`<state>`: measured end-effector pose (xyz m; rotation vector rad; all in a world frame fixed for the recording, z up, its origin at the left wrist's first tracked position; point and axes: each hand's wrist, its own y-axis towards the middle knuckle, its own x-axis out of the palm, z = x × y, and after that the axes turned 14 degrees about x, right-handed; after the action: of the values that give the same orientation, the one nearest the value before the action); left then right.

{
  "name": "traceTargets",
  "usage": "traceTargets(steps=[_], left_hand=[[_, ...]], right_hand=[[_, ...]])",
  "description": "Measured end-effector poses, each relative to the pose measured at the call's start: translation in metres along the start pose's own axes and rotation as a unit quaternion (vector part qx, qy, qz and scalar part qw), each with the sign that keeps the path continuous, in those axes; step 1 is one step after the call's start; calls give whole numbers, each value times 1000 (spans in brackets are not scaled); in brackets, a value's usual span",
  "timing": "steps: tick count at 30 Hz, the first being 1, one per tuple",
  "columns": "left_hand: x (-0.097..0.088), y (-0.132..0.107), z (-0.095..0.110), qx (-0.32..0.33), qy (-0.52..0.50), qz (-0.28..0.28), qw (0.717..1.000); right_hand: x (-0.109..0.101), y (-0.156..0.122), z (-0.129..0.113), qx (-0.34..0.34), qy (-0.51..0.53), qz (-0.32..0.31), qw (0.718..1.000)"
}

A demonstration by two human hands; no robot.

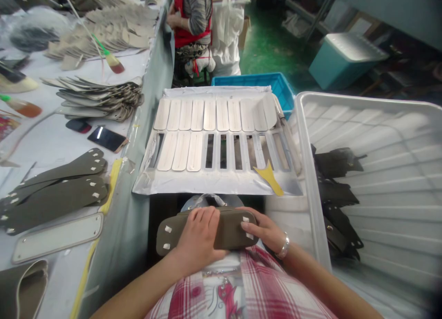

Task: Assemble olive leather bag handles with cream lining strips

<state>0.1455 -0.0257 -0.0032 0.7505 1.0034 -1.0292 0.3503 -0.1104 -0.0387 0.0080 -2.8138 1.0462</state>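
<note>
In front of my lap is a dark olive oblong piece [229, 229] with rounded ends and small white tabs near its corners. It looks like leather or a similar sheet material. My left hand [200, 236] lies across its middle, fingers curled over the far edge and thumb along the near side. At its right end, my right hand [264, 229] grips it, thumb on top beside the white tabs. What lies beneath the piece is mostly hidden. Just beyond, a white slotted board [228, 184] carries pale oblong strips [179, 152]; several lower-row slots are uncovered.
A yellow forked tool [271, 177] lies on the board's near edge. Left, the table holds olive pieces [58, 201], a pale strip [58, 236], a phone [107, 139] and glue bottles [112, 61]. Right stands a white bin [380, 181] with dark pieces. A person [193, 15] sits beyond.
</note>
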Motion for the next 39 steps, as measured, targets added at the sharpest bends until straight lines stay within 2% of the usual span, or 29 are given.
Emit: traceTargets(steps=[7,11,13,15,17,20,22,25,29,31,33,34,36,37,39], left_hand=[[-1,17,5,2,-33,10,999],[-5,17,4,-13,-39,2,999],[-5,15,5,-17,-37,0,999],[-5,14,4,-18,-33,0,999],[-5,12,3,-18,-30,-4,999],[-4,11,2,-18,-27,-6,999],[-2,11,3,-17,-26,-5,1000],[-3,12,4,-18,-22,-10,1000],[-23,-8,-12,7,-63,-34,997],[-38,-32,-30,-27,-94,-28,995],[-49,-61,-49,-92,-141,1,986],[-53,-75,-58,-125,-174,20,977],[-53,-97,-71,-177,-257,62,948],[-50,-105,-75,-197,-299,86,930],[-41,-112,-81,-227,-369,133,891]], right_hand=[[1,2,0,5,22,7,1000],[0,3,2,9,-16,11,1000],[-2,2,0,-2,-68,44,997],[-4,1,-7,-46,-161,105,980],[-2,1,-19,-106,-268,142,947],[5,7,-38,-137,-387,118,904],[11,13,-44,-114,-413,98,898],[16,19,-42,-84,-400,92,908],[15,19,-37,-78,-405,97,906],[14,17,-38,-84,-426,100,895],[16,15,-39,-125,-463,116,870],[18,14,-39,-163,-487,135,848],[27,14,-38,-263,-539,169,782],[34,14,-37,-316,-567,164,743],[52,15,-34,-405,-612,114,670]])
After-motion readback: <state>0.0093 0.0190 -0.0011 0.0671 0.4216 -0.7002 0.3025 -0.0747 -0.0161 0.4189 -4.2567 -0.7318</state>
